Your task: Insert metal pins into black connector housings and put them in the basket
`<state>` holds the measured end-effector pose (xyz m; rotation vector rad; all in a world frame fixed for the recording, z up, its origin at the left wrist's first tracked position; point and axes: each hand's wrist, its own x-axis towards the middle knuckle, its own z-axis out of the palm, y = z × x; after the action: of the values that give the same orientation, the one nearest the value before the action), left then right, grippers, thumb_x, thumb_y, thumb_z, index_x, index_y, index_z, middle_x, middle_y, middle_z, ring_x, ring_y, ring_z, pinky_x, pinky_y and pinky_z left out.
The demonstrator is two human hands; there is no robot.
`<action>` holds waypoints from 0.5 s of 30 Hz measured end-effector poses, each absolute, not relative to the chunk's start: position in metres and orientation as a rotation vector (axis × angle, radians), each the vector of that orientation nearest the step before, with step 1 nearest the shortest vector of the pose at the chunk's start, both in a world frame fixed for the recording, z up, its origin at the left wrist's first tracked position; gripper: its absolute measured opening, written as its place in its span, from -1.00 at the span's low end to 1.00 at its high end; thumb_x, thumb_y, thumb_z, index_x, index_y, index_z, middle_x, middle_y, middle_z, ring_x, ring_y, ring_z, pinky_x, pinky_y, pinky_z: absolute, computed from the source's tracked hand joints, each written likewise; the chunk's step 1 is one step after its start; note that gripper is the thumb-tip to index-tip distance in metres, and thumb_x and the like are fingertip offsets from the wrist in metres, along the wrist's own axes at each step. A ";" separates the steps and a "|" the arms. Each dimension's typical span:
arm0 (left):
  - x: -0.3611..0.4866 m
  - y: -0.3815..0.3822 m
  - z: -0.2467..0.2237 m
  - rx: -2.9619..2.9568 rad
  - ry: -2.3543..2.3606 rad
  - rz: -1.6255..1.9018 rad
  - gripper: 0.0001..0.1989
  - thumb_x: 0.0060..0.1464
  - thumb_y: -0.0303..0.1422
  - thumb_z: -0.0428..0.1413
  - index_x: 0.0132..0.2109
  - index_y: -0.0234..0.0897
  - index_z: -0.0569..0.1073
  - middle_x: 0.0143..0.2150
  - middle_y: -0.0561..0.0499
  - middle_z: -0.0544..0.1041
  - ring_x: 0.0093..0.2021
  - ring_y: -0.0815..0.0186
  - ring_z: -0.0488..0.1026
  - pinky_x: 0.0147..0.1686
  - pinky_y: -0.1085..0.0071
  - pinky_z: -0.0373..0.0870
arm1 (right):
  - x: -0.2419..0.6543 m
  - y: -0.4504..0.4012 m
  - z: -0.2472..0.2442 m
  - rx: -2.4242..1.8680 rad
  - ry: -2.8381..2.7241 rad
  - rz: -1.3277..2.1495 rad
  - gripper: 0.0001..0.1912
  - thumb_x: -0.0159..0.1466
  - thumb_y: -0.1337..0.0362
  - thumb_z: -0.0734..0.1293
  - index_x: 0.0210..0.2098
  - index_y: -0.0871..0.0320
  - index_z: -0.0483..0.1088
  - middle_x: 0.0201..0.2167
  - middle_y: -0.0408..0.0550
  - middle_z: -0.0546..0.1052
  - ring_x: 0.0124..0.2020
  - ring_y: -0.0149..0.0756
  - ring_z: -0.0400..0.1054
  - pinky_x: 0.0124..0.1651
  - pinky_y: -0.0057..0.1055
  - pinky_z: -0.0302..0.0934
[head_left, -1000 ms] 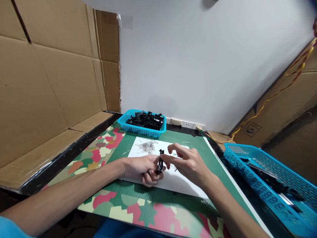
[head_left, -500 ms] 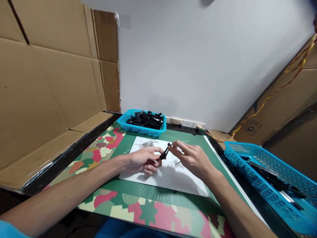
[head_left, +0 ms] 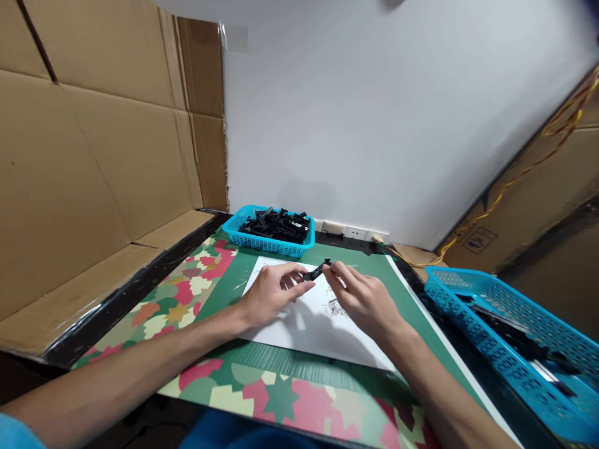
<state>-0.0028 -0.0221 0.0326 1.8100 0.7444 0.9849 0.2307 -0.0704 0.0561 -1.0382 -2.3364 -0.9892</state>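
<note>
A slim black plastic part [head_left: 316, 272] is held between my two hands, tilted up to the right above a white sheet [head_left: 290, 333]. My left hand [head_left: 274, 290] pinches its lower left end between thumb and fingers. At the upper right end, the fingertips of my right hand [head_left: 362, 296] are closed on the same part. A loose pile of small thin metal pieces [head_left: 334, 307] lies on the sheet beside my right hand. Whether my right fingers also hold a tiny piece is hidden.
A blue basket [head_left: 266, 245] heaped with black plastic parts [head_left: 281, 224] stands at the back. Another blue basket [head_left: 491, 349] with long black pieces is at the right. Cardboard [head_left: 93, 143] walls the left side; power sockets [head_left: 355, 232] line the back wall.
My left hand has turned over and moved up, now covering most of the back-left metal pile. The black part lies flatter and slightly higher, and my right fingers have closed on its end.
</note>
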 end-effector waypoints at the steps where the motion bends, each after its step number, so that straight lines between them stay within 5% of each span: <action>1: -0.002 -0.022 0.033 1.820 0.761 1.018 -0.63 0.22 -0.11 0.32 0.00 -0.30 0.63 -0.25 -0.04 0.62 -0.36 0.29 0.50 -0.31 0.41 0.41 | 0.229 -0.071 0.055 -1.038 -2.335 -0.982 -0.67 0.50 0.53 0.16 -0.02 0.21 0.54 -0.30 0.05 0.56 -0.35 -0.27 0.41 -0.46 -0.35 0.25; 10: -0.002 -0.022 0.031 1.848 0.852 1.133 -0.71 0.20 -0.19 0.34 -0.03 -0.28 0.68 -0.10 -0.15 0.70 -0.16 0.14 0.59 -0.16 0.31 0.52 | 0.226 -0.072 0.053 -1.066 -2.343 -1.021 -0.67 0.49 0.54 0.17 -0.03 0.19 0.54 -0.25 0.05 0.60 -0.33 -0.28 0.41 -0.41 -0.34 0.22; 15: -0.003 -0.019 0.027 1.805 0.845 1.076 -0.65 0.26 -0.18 0.29 0.05 -0.33 0.66 -0.06 -0.21 0.69 -0.20 0.16 0.63 -0.35 0.39 0.54 | 0.234 -0.069 0.054 -1.128 -2.333 -0.823 -0.79 0.50 0.32 0.30 0.05 0.10 0.54 -0.17 0.01 0.61 -0.29 -0.27 0.46 -0.40 -0.36 0.14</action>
<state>-0.0029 -0.0192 0.0270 1.8050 0.8455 1.0765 0.2341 -0.0691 0.0544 -1.1280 -2.3331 -0.8226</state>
